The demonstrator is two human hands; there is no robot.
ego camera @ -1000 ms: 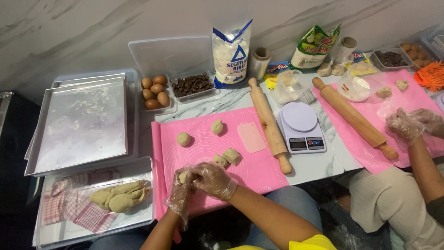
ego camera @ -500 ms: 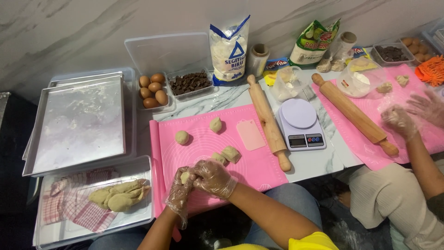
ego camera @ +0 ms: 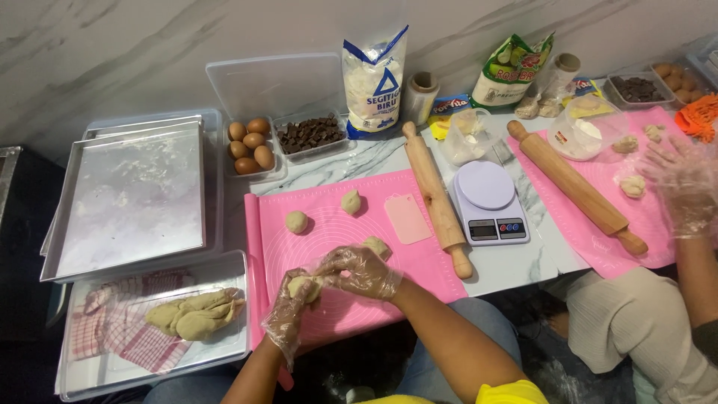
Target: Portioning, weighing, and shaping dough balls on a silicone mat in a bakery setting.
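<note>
Head view: your left hand [ego camera: 288,318] cups the dough ball [ego camera: 301,286] from below, grip clenched on it; your right hand [ego camera: 360,271] pinches its right side, above the pink mat [ego camera: 329,239] near you.

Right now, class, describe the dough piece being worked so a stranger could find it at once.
Start at the near pink mat. At its front edge, the left hand and right hand, both in clear gloves, pinch one dough piece. The other dough balls lie untouched.

Both gloved hands, left hand [ego camera: 288,314] and right hand [ego camera: 363,271], pinch a dough ball [ego camera: 303,286] over the pink mat [ego camera: 419,262].
</note>
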